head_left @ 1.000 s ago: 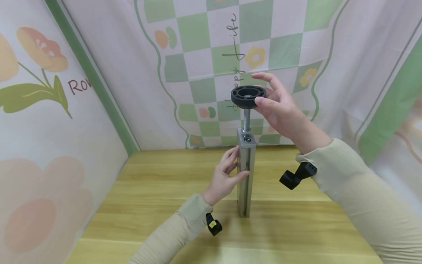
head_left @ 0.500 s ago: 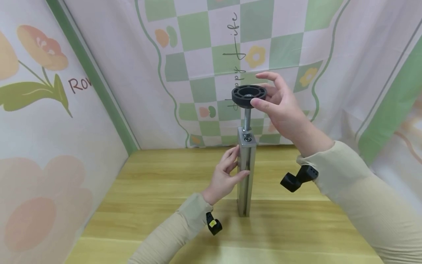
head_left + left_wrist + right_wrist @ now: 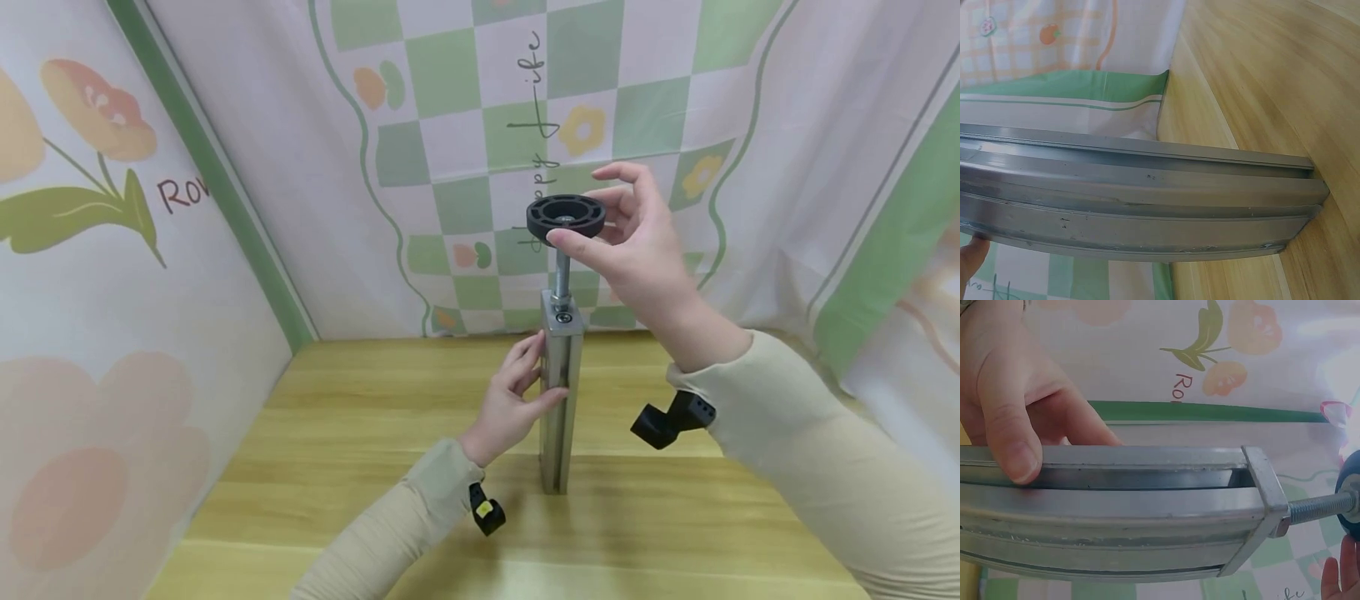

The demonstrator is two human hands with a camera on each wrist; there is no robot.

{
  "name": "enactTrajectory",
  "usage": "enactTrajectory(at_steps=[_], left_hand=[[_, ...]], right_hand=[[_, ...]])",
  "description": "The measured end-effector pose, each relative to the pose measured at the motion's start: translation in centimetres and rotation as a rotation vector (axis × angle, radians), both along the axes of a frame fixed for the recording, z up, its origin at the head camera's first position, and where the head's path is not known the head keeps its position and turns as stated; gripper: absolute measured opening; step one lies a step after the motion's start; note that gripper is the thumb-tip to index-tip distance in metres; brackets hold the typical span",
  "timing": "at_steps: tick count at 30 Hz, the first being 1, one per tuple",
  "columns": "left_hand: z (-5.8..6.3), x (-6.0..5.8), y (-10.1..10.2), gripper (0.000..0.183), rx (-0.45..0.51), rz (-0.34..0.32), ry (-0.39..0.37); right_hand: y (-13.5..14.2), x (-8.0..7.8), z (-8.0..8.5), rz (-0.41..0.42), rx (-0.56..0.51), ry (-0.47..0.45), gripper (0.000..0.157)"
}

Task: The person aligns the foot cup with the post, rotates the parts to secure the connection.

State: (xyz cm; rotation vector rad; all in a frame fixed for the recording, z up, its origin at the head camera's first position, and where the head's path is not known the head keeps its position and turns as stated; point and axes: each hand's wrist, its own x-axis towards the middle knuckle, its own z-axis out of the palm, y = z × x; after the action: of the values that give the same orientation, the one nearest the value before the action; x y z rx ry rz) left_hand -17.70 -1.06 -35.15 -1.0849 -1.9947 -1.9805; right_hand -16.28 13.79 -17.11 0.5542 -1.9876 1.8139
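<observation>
A slotted aluminium profile (image 3: 557,425) stands upright on the wooden table (image 3: 360,417). My left hand (image 3: 506,412) grips its side, with the thumb over the slotted face and the fingers behind. In the right wrist view that left thumb (image 3: 1019,462) presses along a groove. From the end plate (image 3: 562,327) on top rises a threaded rod (image 3: 562,271) with a nut at its base. The rod carries a round black levelling foot (image 3: 543,230), ribbed and hollow on its upper face. My right hand (image 3: 645,246) holds the foot's rim, thumb at the near side, fingers partly hidden behind it.
Fabric curtains with green checks (image 3: 442,75) and printed flowers (image 3: 97,108) hang behind and at the sides of the table. A small black camera mount (image 3: 671,421) juts from the right sleeve, another (image 3: 487,510) from the left.
My right thumb has slid leftward along the near rim of the levelling foot, and the right wrist has turned with it. The left hand and the profile have stayed in place.
</observation>
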Motion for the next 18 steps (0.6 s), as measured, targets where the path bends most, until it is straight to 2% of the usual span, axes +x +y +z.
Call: enactTrajectory(at_steps=[6, 11, 14, 18], left_hand=[[-0.1, 0.0, 0.0, 0.069, 0.004, -0.004, 0.008], [-0.2, 0.0, 0.0, 0.07, 0.003, 0.0, 0.013], [-0.2, -0.1, 0.0, 0.07, 0.004, 0.0, 0.018], [-0.2, -0.1, 0.0, 0.069, 0.008, 0.0, 0.022]], right_hand=[[-0.6, 0.2, -0.2, -0.137, 0.075, 0.047, 0.058], [-0.6, 0.1, -0.3, -0.145, 0.083, 0.061, 0.059], [-0.2, -0.1, -0.3, -0.053, 0.053, 0.06, 0.06], [0.7, -1.0, -0.3, 0.209, -0.024, -0.009, 0.06]])
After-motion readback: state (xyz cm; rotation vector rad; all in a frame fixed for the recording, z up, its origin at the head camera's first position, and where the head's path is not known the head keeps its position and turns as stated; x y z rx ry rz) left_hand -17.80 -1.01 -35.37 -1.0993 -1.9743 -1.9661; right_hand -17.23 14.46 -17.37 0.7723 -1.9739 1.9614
